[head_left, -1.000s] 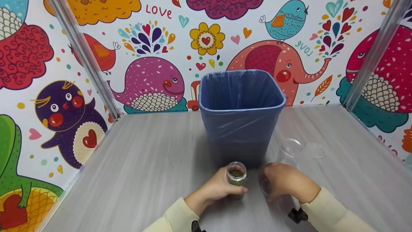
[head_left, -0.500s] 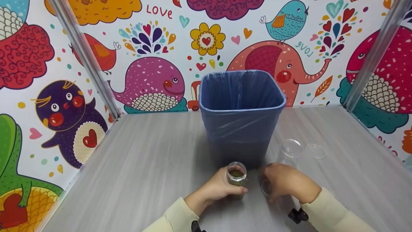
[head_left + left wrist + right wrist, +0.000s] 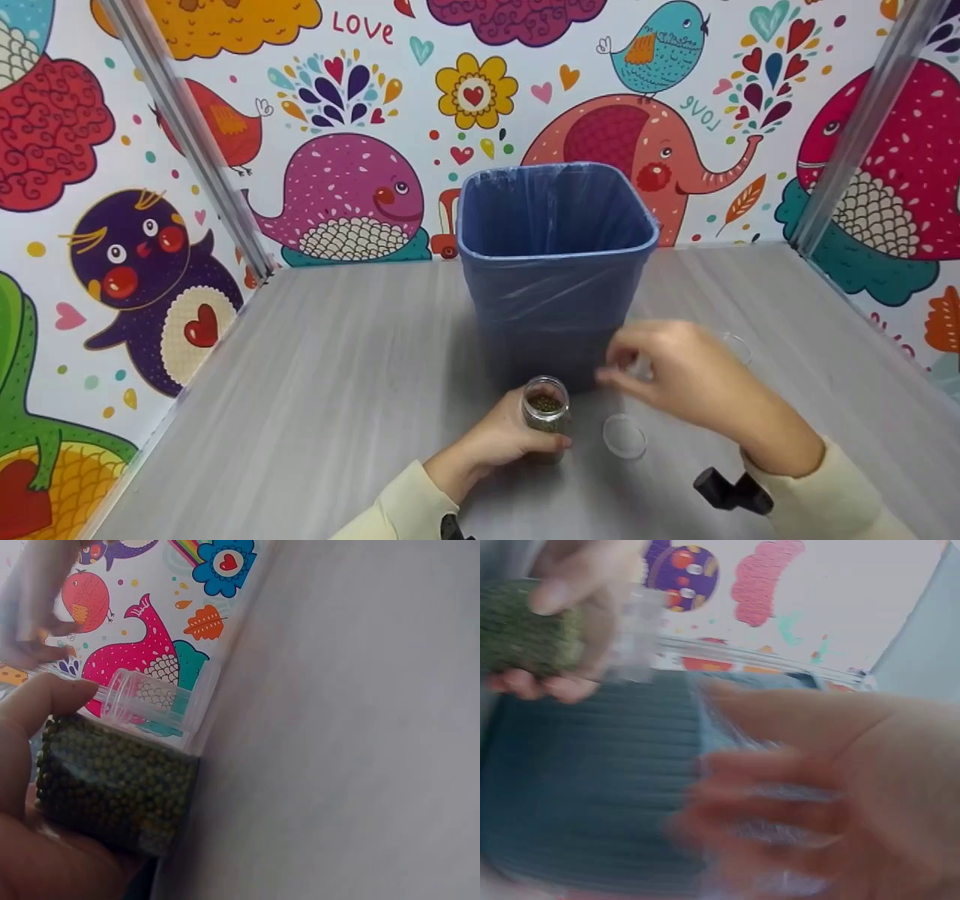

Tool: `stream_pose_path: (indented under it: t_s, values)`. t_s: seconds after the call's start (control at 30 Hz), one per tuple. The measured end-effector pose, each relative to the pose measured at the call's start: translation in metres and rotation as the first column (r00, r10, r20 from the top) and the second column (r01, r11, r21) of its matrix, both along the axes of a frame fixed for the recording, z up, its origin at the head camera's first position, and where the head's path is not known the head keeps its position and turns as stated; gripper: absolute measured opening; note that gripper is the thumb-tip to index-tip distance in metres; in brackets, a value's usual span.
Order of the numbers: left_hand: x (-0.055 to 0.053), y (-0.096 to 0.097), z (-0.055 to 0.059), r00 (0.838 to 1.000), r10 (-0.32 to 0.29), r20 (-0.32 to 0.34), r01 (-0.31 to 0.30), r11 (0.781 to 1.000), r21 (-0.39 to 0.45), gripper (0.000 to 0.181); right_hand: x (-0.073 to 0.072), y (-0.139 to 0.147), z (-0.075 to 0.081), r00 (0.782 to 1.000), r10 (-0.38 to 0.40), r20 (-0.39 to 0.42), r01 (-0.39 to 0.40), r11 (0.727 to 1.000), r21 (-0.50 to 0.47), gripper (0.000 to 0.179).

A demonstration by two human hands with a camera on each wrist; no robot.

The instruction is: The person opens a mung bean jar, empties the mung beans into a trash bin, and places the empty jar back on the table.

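In the head view my left hand [image 3: 501,436] grips a clear jar [image 3: 546,417] of small green beans, upright and lidless, in front of the bin. The left wrist view shows the beans [image 3: 112,784] packed in it, with the thumb at its rim. My right hand [image 3: 686,379] hovers to the right with fingers loosely bent and nothing between them; it is blurred in its own wrist view. A clear round lid [image 3: 624,436] lies flat between the hands. Behind the right hand stands an empty clear jar [image 3: 146,699], mostly hidden in the head view.
A blue waste bin [image 3: 555,300] with a clear plastic liner stands just beyond the hands. Another clear lid [image 3: 736,347] lies on the grey table [image 3: 352,375] at the right, partly behind the right hand. Cartoon-printed walls [image 3: 480,142] close off the back and sides.
My right hand has let go of the lid, leaving it on the table, and has risen up and away toward the empty jar. The left hand still holds the bean jar in place.
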State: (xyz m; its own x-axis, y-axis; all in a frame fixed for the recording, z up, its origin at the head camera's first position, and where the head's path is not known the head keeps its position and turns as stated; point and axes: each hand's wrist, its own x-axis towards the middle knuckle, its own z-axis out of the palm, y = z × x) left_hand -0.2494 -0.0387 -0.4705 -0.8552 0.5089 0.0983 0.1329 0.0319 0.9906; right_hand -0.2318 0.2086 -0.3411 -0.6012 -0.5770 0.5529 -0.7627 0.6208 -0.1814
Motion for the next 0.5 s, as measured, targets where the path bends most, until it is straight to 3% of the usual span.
stream_pose_path:
  t_s: [0.1,0.2,0.27,0.37,0.5]
  values:
    - [0.000,-0.002,0.001,1.000,0.007,0.012,-0.008,1.000,0.008,0.041,-0.006,-0.005,0.013,0.974,-0.008,-0.228,-0.055,0.962,-0.269,0.018]
    - [0.000,-0.002,0.002,1.000,0.017,0.018,-0.017,1.000,-0.006,0.041,-0.018,-0.009,0.021,0.941,-0.066,-0.332,-0.072,0.919,-0.387,0.017]
    - [0.000,-0.002,0.001,1.000,0.021,0.018,-0.020,1.000,-0.021,0.042,-0.029,-0.009,0.022,0.931,-0.111,-0.349,-0.032,0.924,-0.381,0.031]
    - [0.001,0.000,0.001,1.000,0.020,0.023,-0.020,1.000,-0.021,0.042,-0.049,-0.006,0.018,0.937,-0.143,-0.318,0.039,0.950,-0.311,0.051]
    - [0.002,0.002,0.001,1.000,0.015,0.025,-0.015,1.000,-0.005,0.042,-0.069,-0.005,0.011,0.946,-0.163,-0.282,0.080,0.956,-0.283,0.041]
